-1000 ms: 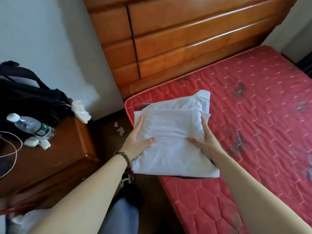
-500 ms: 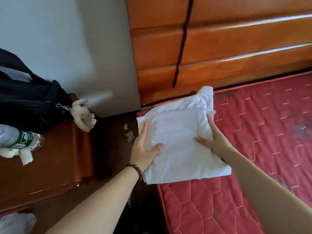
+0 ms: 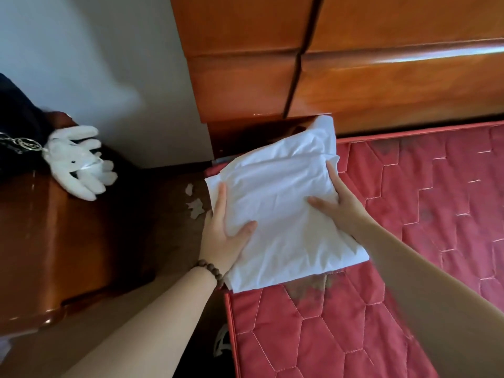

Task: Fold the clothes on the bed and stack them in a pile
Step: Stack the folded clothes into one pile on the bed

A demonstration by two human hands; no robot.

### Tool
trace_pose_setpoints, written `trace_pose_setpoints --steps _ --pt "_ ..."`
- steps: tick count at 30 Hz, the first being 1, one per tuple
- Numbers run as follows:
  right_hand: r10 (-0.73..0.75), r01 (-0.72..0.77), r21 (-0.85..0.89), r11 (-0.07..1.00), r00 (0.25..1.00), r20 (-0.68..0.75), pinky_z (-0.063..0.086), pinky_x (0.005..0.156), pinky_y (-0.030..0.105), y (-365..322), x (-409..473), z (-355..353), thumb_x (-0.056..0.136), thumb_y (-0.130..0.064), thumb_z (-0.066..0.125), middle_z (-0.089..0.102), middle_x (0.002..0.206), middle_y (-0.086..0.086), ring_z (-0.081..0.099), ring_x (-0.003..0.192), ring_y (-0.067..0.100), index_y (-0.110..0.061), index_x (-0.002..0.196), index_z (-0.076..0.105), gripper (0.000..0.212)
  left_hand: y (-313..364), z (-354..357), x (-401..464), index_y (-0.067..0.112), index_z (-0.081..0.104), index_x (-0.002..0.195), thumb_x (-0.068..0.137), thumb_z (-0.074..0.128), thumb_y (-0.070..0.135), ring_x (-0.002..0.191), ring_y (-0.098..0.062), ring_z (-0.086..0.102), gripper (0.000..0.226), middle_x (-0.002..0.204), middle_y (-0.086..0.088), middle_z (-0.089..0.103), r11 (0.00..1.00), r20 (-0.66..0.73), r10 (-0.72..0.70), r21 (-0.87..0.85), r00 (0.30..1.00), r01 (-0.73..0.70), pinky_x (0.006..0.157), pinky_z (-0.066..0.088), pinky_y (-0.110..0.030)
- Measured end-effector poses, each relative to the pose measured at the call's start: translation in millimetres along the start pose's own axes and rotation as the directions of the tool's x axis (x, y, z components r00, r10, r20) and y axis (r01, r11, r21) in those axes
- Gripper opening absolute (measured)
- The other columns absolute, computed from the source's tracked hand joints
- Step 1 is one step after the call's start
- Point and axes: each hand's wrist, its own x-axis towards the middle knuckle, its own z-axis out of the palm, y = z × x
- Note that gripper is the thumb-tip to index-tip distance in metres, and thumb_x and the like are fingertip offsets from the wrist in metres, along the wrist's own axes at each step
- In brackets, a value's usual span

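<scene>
Both hands (image 3: 226, 230) grip folded white garment (image 3: 283, 214).

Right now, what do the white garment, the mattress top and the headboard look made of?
White garment: thin woven fabric, probably cotton, matte, with soft creases.
Mattress: red quilted textile with a slight sheen and stitched geometric lines; dark stains show.
Headboard: wood or wood veneer, glossy varnish, visible grain and bright window glare.

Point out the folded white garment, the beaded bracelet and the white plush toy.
folded white garment (image 3: 283, 214), head view, middle of its top layer
beaded bracelet (image 3: 208, 271), head view, beads across the left wrist
white plush toy (image 3: 79, 162), head view, middle of its body
</scene>
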Motion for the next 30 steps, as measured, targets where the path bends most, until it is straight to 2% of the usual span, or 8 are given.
trace_pose_setpoints --steps 5,9,12,15,19,25,28,30 --pt "0.023 -0.026 -0.448 0.894 1.0 -0.011 0.048 0.092 0.036 -3 -3 -4 0.08 -0.07 0.052 0.05 0.131 -0.007 0.054 0.114 0.019 -0.069 0.137 -0.001 0.077 14 -7 -5 0.052 0.01 0.147 0.086 0.061 0.05 0.139 0.005 0.012 0.08 0.15 0.037 0.011 0.991 0.017 -0.046 0.125 0.999 0.044 0.115 0.021 -0.032" --pt "-0.567 0.137 -0.811 0.568 0.78 -0.265 0.009 0.117 0.057 -14 -16 -3 0.096 -0.053 0.035 0.02 0.156 0.016 0.014 0.146 0.03 -0.028 0.148 0.032 0.058 41 -21 -15 0.016 0.048 0.138 0.088 0.051 0.045 0.141 -0.034 0.025 0.058 0.152 -0.019 0.027 0.827 -0.266 0.311 0.548 0.912 -0.122 0.11 0.026 -0.052" --pt "-0.749 0.39 -0.86 0.329 0.663 0.014 0.012 0.115 0.061 -27 -20 40 0.095 -0.041 0.04 0.033 0.153 0.012 0.021 0.145 0.029 -0.016 0.142 0.043 0.053 64 16 -14 0.002 0.052 0.13 0.088 0.044 0.033 0.139 -0.038 0.03 0.053 0.146 -0.024 0.038 0.58 -0.05 0.542 0.745 0.839 -0.33 0.112 0.026 -0.056" --pt "-0.561 0.438 -0.883 0.166 0.779 0.281 -0.002 0.117 0.057 -22 -10 77 0.097 -0.044 0.032 0.014 0.161 0.002 0.001 0.149 0.023 -0.024 0.151 0.023 0.058 64 46 -3 0.006 0.024 0.15 0.092 0.019 0.039 0.148 -0.033 0.004 0.067 0.158 -0.021 0.014 0.454 0.108 0.306 0.856 0.946 -0.245 0.118 0.007 -0.055" --pt "-0.475 0.254 -0.927 0.274 0.874 0.099 -0.008 0.116 0.055 1 10 54 0.097 -0.056 0.022 0.002 0.161 -0.006 -0.003 0.149 0.019 -0.04 0.151 0.012 0.057 26 36 14 0.009 0.002 0.153 0.09 0.009 0.064 0.147 -0.034 -0.011 0.083 0.159 -0.018 -0.007 0.326 0.096 0.208 0.932 0.973 -0.162 0.118 0.0 -0.052" --pt "-0.256 -0.035 -0.816 0.576 0.941 -0.221 -0.011 0.113 0.062 24 -7 6 0.098 -0.056 0.009 -0.008 0.161 -0.01 -0.016 0.147 0.015 -0.048 0.148 -0.006 0.053 25 26 14 0.004 0.001 0.152 0.089 0.021 0.07 0.147 -0.035 -0.005 0.093 0.158 -0.024 -0.004 0.404 0.024 0.169 0.91 0.985 -0.091 0.118 0.006 -0.054" --pt "-0.349 -0.051 -0.85 0.524 0.898 -0.268 -0.008 0.113 0.064 26 -38 10 0.099 -0.05 0.018 0.004 0.162 -0.001 -0.008 0.148 0.022 -0.033 0.153 0.009 0.057 33 23 -4 0.0 0.008 0.15 0.079 0.014 0.084 0.148 -0.032 -0.002 0.11 0.158 -0.023 0.005 0.363 0.053 0.212 0.923 0.976 -0.129 0.118 0.002 -0.055" --pt "-0.479 0.161 -0.891 0.425 0.875 -0.07 -0.003 0.114 0.064 28 -63 37 0.098 -0.047 0.026 0.014 0.16 -0.001 0.003 0.149 0.024 -0.027 0.152 0.021 0.058 30 27 -24 -0.001 0.013 0.149 0.072 0.015 0.091 0.148 -0.031 0.001 0.12 0.158 -0.022 0.009 0.345 0.176 0.25 0.902 0.952 -0.258 0.118 0.004 -0.055"
